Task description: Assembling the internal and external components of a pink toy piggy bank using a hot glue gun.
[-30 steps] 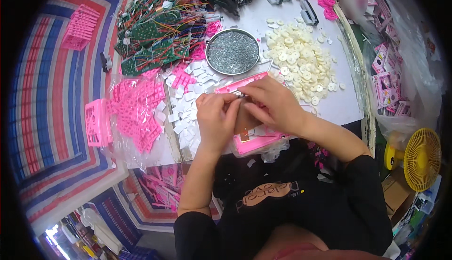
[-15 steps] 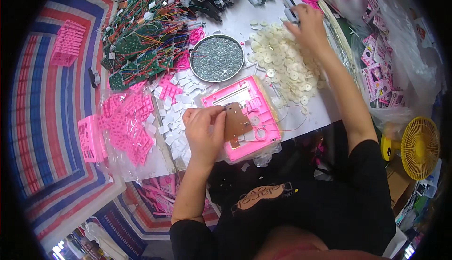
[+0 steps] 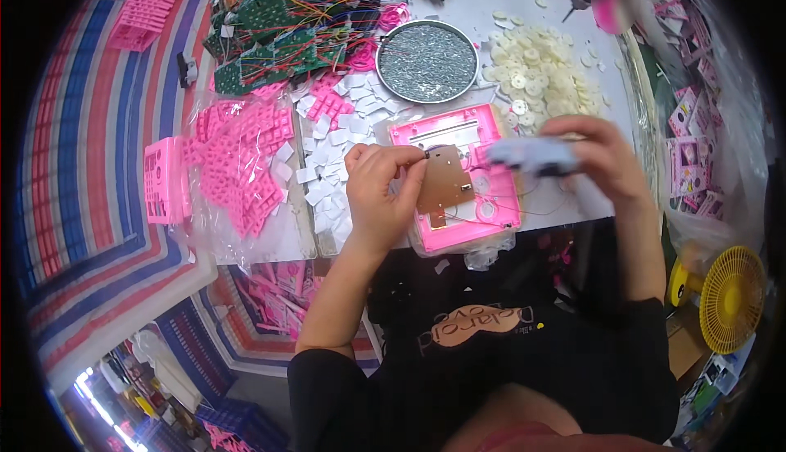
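Note:
A pink plastic casing [image 3: 483, 127] lies open-side up on the table in front of me, with thin wires near its right side. My left hand [image 3: 379, 196] pinches the upper left edge of a brown circuit board [image 3: 443, 180], which is over the casing's middle. My right hand [image 3: 607, 157] grips a grey and black plastic part [image 3: 534, 155] beside the casing's upper right. Motion blurs this part, so its exact kind is unclear.
A round tin [image 3: 476, 63] of small screws stands beyond the casing, beside cream discs [image 3: 536, 67]. White squares [image 3: 332, 165], pink rubber keypads [image 3: 237, 161] and wired green boards [image 3: 278, 47] lie leftward. A power screwdriver [image 3: 578, 0] hangs at upper right; a yellow fan [image 3: 730, 298] stands right.
My right hand has come back from the table's far right with the grey and black part. My left hand still pinches the board. The whole view has shifted somewhat.

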Tool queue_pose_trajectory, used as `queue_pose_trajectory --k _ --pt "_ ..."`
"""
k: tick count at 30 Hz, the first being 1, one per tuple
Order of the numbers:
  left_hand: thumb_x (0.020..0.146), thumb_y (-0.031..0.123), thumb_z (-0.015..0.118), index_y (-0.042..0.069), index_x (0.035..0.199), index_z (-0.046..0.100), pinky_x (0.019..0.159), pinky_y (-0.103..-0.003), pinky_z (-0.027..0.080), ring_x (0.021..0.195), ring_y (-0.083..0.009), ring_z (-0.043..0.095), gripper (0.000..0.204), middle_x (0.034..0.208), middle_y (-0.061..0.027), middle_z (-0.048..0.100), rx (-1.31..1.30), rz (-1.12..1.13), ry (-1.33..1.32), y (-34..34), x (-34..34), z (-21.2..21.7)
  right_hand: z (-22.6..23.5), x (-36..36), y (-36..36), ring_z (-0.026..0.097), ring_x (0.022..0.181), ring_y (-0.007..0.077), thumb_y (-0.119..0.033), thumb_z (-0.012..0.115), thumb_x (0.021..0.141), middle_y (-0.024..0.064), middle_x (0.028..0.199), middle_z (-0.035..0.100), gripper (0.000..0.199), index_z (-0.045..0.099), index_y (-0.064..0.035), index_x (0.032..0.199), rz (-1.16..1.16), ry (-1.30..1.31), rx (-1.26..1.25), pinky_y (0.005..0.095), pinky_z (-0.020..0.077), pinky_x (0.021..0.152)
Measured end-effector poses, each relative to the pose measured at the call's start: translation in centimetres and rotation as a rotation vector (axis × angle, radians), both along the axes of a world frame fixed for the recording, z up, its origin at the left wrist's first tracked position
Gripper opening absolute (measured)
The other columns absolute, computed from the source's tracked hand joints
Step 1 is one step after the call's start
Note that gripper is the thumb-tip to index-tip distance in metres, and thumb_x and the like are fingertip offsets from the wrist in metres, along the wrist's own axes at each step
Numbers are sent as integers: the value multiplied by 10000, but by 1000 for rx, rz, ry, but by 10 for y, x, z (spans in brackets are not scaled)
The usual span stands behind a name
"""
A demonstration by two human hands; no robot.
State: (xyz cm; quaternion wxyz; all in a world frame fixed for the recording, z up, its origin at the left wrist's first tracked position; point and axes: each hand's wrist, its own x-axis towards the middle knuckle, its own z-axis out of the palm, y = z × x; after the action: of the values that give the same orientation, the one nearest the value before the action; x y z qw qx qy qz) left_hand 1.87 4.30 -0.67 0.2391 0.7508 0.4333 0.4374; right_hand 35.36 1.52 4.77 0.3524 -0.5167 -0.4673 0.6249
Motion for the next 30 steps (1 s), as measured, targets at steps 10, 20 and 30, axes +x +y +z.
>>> queue_pose_trajectory --k 10,20,30 --pt "840 112 774 92 863 701 811 -350 412 692 -194 590 79 788 -23 676 -99 -35 47 7 -9 6 12 -78 23 676 1043 357 -284 776 848 122 1225 658 546 564 -95 1314 330 -759 694 473 555 860" --pt "818 83 795 62 899 744 745 -325 449 685 -166 581 98 799 -30 703 -148 -178 81 23 -21 14 -15 -92 54 601 1033 356 -139 786 792 121 1069 642 440 610 -82 1191 519 -688 1052 465 496 915" --pt "789 93 806 113 898 722 830 -371 439 792 -212 639 139 857 -19 720 -39 -420 291 40 -28 26 -17 -104 30 590 1043 337 -145 779 803 114 1077 632 407 623 -69 1172 439 -585 774 443 505 881"
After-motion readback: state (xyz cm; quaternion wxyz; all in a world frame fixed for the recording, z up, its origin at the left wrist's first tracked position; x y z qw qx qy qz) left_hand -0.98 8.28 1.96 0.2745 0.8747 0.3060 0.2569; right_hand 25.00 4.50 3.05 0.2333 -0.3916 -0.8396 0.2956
